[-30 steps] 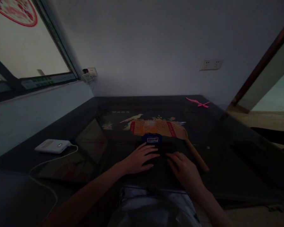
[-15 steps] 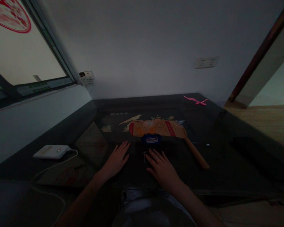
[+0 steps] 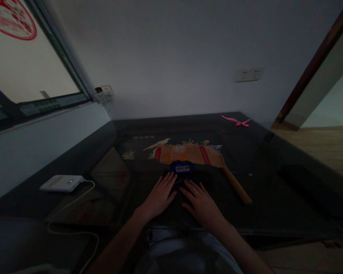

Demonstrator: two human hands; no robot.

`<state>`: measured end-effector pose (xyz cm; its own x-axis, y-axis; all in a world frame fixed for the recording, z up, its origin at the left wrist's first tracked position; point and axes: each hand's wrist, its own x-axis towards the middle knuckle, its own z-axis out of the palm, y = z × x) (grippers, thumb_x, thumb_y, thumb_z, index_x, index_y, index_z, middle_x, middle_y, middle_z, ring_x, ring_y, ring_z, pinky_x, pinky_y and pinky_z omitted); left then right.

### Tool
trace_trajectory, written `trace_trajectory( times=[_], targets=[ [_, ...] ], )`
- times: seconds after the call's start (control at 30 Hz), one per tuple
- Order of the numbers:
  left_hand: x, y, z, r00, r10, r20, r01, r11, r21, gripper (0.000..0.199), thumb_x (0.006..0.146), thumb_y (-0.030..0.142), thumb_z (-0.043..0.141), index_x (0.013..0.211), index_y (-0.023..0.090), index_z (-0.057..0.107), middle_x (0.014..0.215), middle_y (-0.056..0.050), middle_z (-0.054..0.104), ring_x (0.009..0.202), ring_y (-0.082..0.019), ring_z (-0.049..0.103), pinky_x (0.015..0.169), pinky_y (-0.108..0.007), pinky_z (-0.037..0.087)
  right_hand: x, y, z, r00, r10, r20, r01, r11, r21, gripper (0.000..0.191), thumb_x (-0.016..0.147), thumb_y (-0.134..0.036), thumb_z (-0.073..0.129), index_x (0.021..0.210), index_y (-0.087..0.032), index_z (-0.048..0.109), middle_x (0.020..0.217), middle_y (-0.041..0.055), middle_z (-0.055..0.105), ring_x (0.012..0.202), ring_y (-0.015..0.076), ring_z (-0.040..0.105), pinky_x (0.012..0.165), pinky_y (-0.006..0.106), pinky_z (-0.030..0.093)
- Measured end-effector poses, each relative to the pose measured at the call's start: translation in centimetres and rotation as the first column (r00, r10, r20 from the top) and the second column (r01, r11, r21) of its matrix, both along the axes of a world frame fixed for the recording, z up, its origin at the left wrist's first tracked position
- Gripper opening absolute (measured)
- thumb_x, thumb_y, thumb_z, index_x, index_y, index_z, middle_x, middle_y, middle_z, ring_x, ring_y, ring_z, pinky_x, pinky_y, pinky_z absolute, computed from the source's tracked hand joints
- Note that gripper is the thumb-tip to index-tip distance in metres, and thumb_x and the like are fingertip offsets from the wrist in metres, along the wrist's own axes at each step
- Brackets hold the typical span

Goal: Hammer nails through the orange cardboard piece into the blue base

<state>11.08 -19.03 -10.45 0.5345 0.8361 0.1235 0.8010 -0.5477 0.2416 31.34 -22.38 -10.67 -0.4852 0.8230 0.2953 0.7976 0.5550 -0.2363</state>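
Observation:
My left hand lies flat on the dark tabletop, its fingers stretched toward a small blue packet with a white and red label. Its fingertips are close to the packet's lower left; whether they touch it I cannot tell. To the right, my right hand, with a ring on one finger, also rests flat with fingers spread. Between the fingertips is a small thin dark thing, too dim to name. Behind the packet lies a long tan, dotted piece with red bands, joined or close to a wooden handle.
At the left, a white power bank-like box has a white cable trailing off the near edge. A pink ribbon lies at the far right corner. Something flat and black is at the right. Wall sockets are above.
My left hand has moved right and slightly forward, nearer the blue packet and my right hand. The right hand has shifted slightly right. The white cable has swung to the right.

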Motion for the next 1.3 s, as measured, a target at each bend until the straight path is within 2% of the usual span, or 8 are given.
trace_trajectory(
  times=[0.17,0.33,0.7,0.77,0.87,0.93,1.03,1.3],
  targets=[
    [-0.3,-0.9,0.7,0.993,0.076,0.094,-0.085,0.991,0.101,0.051,0.095,0.034,0.041,0.143,0.019,0.031,0.146,-0.010,0.039,0.136,-0.021,0.033,0.111,-0.042,0.031,0.6,-0.2,0.2,0.998,-0.022,-0.055,0.022,1.000,0.004,0.042,0.083,-0.020,0.062,0.125,-0.020,0.059,0.137,0.0117,0.052,0.127,0.0304,0.045,0.103,0.054,0.038],
    [0.0,-2.1,0.4,0.996,0.067,0.062,-0.076,0.985,0.154,0.043,0.092,0.030,0.048,0.134,0.020,0.045,0.138,-0.008,0.048,0.129,-0.024,0.041,0.107,-0.044,0.037,1.2,-0.3,0.1,0.986,-0.068,-0.150,0.074,0.997,0.029,0.032,0.085,-0.017,0.058,0.116,-0.018,0.064,0.128,0.0123,0.059,0.119,0.0280,0.052,0.100,0.048,0.044],
    [0.3,-1.8,0.0,0.999,-0.033,0.022,0.030,0.992,0.120,0.044,0.094,0.025,0.044,0.138,0.024,0.040,0.143,-0.004,0.044,0.135,-0.023,0.032,0.110,-0.046,0.030,1.1,-0.4,0.1,0.983,-0.088,-0.164,0.093,0.995,0.021,0.028,0.086,-0.018,0.057,0.112,-0.019,0.065,0.119,0.0113,0.063,0.109,0.0275,0.058,0.099,0.050,0.044],
    [0.3,-1.9,0.3,0.998,-0.002,0.069,-0.006,0.993,0.120,0.042,0.094,0.025,0.043,0.136,0.024,0.042,0.141,-0.004,0.046,0.132,-0.022,0.036,0.109,-0.044,0.033,1.2,-0.5,0.1,0.981,-0.087,-0.172,0.091,0.996,0.017,0.027,0.086,-0.019,0.056,0.112,-0.020,0.065,0.117,0.0110,0.064,0.109,0.0269,0.058,0.098,0.050,0.044],
    [0.1,-1.7,1.0,0.983,0.114,0.144,-0.132,0.984,0.122,0.032,0.093,0.021,0.044,0.123,0.023,0.054,0.127,-0.006,0.057,0.119,-0.022,0.049,0.100,-0.041,0.041,1.2,-0.4,0.0,0.977,-0.086,-0.197,0.091,0.996,0.021,0.026,0.088,-0.020,0.054,0.111,-0.021,0.065,0.116,0.0104,0.065,0.107,0.0257,0.059,0.098,0.049,0.045],
    [0.1,-1.5,1.5,0.974,0.178,0.137,-0.193,0.976,0.103,0.025,0.091,0.019,0.046,0.111,0.022,0.060,0.115,-0.005,0.062,0.108,-0.022,0.054,0.093,-0.040,0.045,1.2,-0.4,0.0,0.974,-0.088,-0.210,0.095,0.995,0.025,0.026,0.088,-0.020,0.053,0.111,-0.022,0.065,0.115,0.0101,0.065,0.107,0.0253,0.059,0.098,0.049,0.044],
    [0.2,-0.6,2.3,0.976,0.211,0.063,-0.215,0.974,0.074,0.017,0.089,0.018,0.050,0.100,0.021,0.063,0.105,-0.005,0.065,0.099,-0.023,0.057,0.085,-0.038,0.046,1.2,-0.4,0.1,0.974,-0.092,-0.206,0.095,0.995,0.006,0.026,0.087,-0.019,0.054,0.111,-0.021,0.066,0.115,0.0101,0.065,0.106,0.0256,0.059,0.098,0.048,0.045],
    [1.0,3.4,3.3,0.977,0.182,-0.113,-0.167,0.977,0.135,0.012,0.085,0.018,0.055,0.096,0.019,0.061,0.099,-0.007,0.064,0.096,-0.025,0.058,0.080,-0.036,0.045,1.4,-0.6,0.3,0.957,-0.104,-0.269,0.108,0.994,0.001,0.024,0.089,-0.016,0.050,0.106,-0.019,0.067,0.112,0.0104,0.065,0.104,0.0247,0.059,0.089,0.042,0.050]
  ],
)
